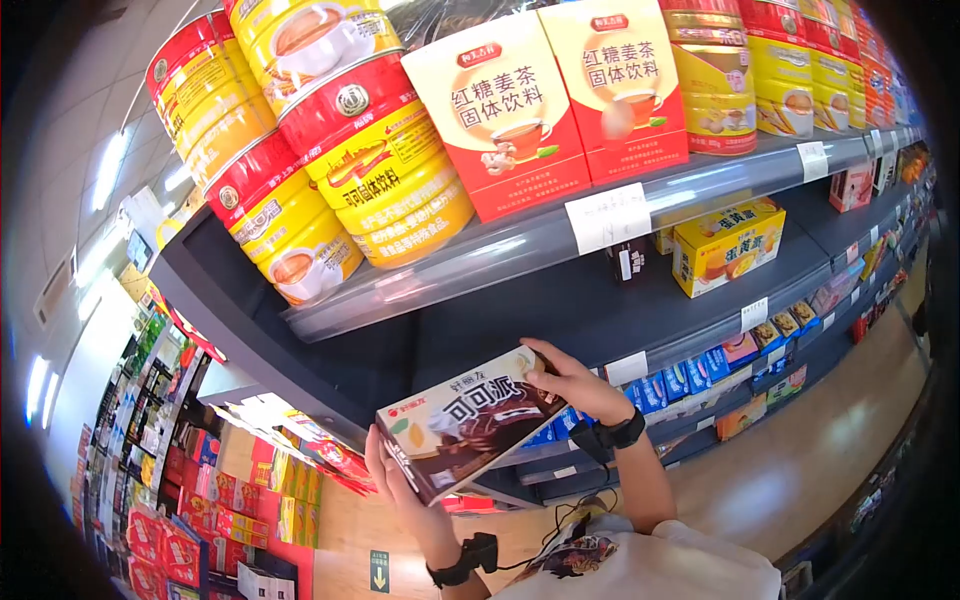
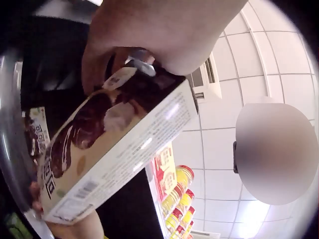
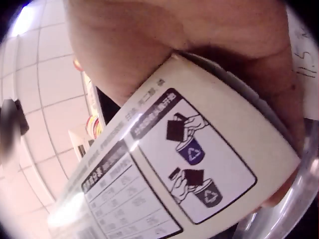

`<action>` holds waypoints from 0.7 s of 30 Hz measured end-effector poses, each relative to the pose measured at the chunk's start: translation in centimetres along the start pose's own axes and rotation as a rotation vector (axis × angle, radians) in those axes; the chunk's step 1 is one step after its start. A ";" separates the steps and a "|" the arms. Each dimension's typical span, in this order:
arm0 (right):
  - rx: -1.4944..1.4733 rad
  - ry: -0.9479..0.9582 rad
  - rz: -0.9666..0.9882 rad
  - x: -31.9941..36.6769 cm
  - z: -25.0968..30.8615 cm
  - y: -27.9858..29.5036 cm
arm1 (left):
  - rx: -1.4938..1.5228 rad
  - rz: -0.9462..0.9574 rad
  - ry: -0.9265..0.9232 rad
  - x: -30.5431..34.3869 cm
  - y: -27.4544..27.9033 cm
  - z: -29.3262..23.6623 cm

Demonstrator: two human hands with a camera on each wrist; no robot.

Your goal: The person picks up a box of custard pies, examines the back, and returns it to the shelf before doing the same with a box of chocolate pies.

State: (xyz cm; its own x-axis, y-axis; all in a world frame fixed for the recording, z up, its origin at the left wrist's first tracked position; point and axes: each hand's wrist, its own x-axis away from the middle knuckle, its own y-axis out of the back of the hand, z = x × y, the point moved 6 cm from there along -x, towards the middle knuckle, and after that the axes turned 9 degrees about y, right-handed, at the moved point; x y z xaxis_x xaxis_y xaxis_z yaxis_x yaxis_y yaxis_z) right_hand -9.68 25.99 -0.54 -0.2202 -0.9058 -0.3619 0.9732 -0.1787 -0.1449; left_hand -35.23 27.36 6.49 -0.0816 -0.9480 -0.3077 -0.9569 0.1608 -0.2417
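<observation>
A brown and cream box of cocoa pies is held tilted in front of the shelf, its printed front up. My left hand grips the box's left end. At the opposite end my right hand holds it, with the thumb over the front face. The left wrist view shows the left hand, wearing a ring, at one end of the box, whose long side carries small print. In the right wrist view, the right hand wraps a corner of the box, beside recycling pictures.
Cans and red-and-cream ginger tea boxes stand on the upper shelf. Below, a yellow box sits on the dark shelf. Blue packets line a lower tier. An aisle floor runs along the right.
</observation>
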 end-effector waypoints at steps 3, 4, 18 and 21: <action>0.160 0.064 -0.082 -0.2 0.9 0.3 | 0.100 0.153 0.134 -0.5 0.8 0.1; 0.170 0.050 -0.093 0.0 1.6 0.1 | 0.010 0.158 0.145 -0.2 0.6 -0.1; 0.432 0.193 -0.344 1.6 4.8 6.4 | -0.032 0.348 -0.011 -4.5 -4.9 -2.3; 0.596 0.171 -0.429 3.1 6.0 9.1 | -0.048 0.349 -0.138 -5.1 -5.6 -2.0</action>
State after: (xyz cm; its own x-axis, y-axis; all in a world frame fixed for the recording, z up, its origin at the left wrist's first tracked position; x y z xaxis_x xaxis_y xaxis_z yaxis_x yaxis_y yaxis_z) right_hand -1.07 19.24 2.53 -0.5480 -0.6461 -0.5313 0.6599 -0.7242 0.2000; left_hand -30.05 30.71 11.24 -0.3700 -0.7921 -0.4854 -0.8904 0.4515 -0.0582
